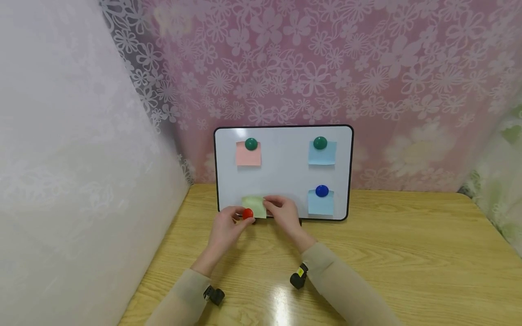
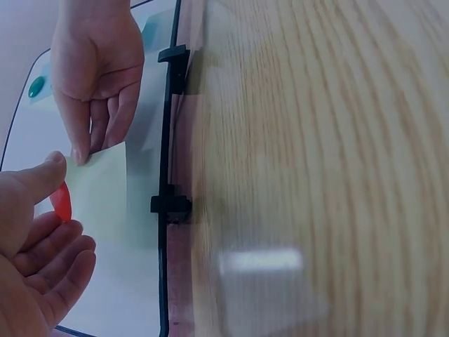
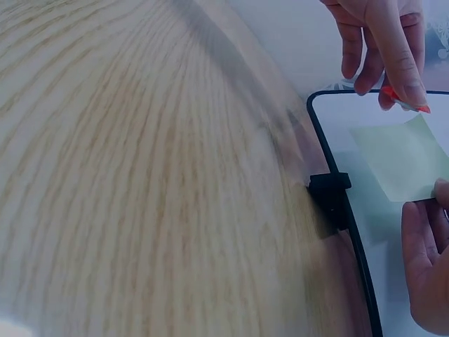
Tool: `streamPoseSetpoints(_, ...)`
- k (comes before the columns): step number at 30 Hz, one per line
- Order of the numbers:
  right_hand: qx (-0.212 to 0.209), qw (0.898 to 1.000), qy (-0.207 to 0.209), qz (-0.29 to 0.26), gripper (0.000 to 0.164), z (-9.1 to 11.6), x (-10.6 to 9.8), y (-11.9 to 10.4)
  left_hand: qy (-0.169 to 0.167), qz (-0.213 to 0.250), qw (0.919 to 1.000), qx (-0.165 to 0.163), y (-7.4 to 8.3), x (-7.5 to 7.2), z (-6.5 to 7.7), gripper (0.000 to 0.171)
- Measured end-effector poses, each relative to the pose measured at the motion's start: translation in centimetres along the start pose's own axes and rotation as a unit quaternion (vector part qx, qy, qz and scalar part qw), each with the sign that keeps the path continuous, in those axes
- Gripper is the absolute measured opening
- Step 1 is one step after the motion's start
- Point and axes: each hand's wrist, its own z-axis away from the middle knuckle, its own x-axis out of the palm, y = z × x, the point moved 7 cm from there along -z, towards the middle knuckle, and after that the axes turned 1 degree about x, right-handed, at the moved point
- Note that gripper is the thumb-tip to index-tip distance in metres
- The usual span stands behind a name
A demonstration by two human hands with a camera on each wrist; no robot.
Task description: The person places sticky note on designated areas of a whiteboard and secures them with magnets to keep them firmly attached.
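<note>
Between thumb and fingers my left hand (image 1: 228, 226) pinches a round red magnet (image 1: 248, 213), just in front of the whiteboard's lower left part. My right hand (image 1: 284, 216) pinches the right edge of a pale green sticky note (image 1: 253, 206). In the right wrist view the green note (image 3: 403, 158) stands a little off the board, and the magnet (image 3: 407, 100) is near its far edge; whether they touch I cannot tell. The whiteboard (image 1: 285, 176) has a black frame and stands upright on the table.
A pink note (image 1: 248, 158) hangs under a green magnet (image 1: 251, 144) at upper left. On the right, a blue note (image 1: 322, 156) has a green magnet (image 1: 320, 143), and a lower blue note (image 1: 320, 206) a blue magnet (image 1: 321, 191). Black feet (image 2: 170, 203) support the board on the wooden table (image 1: 408, 253).
</note>
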Motion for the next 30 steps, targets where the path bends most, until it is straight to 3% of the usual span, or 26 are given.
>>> streamPoseSetpoints(13,-0.007,1.0,0.006,-0.001,0.021,-0.1,0.8,-1.5,0.036,0.011,0.9991,0.02,-0.1,-0.3,-0.8,0.032)
streamPoseSetpoints(22,0.002,1.0,0.005,0.006,0.021,-0.5,1.1,-1.7,0.045,-0.053,0.9958,0.06,0.0,-0.4,-1.1,0.032)
streamPoseSetpoints(30,-0.001,1.0,0.005,0.005,0.022,-0.8,1.3,-1.6,0.046,-0.093,0.993,0.058,-0.1,0.2,-1.5,0.036)
